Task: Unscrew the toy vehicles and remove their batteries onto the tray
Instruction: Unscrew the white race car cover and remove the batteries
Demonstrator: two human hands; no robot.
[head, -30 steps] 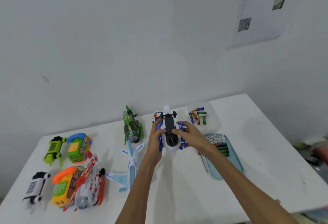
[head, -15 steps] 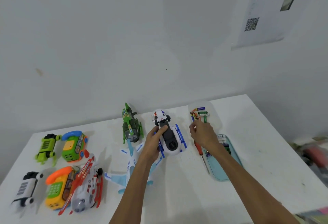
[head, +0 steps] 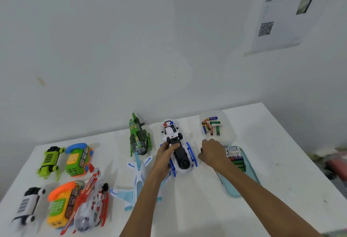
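Observation:
A white and blue toy vehicle (head: 183, 158) lies belly-up on the white table (head: 187, 208), its black underside facing me. My left hand (head: 166, 152) grips its far left end. My right hand (head: 212, 152) is to the right of the toy, fingers curled round the red handle of a screwdriver (head: 202, 150) whose thin shaft runs back under my forearm. A teal tray (head: 250, 171) just right of that hand holds a row of batteries (head: 235, 158). Loose batteries (head: 211, 125) lie in a clear container (head: 228, 133) behind it.
A white police car (head: 170, 129) stands right behind the held toy, a green helicopter (head: 138, 137) to its left, a white and blue plane (head: 139, 177) beside my left forearm. Several more toys fill the table's left side, among them a red and white helicopter (head: 92, 203).
My right hand has let go of the toy and moved right to the screwdriver by the teal tray. My left hand keeps hold of the toy, now lower on the table.

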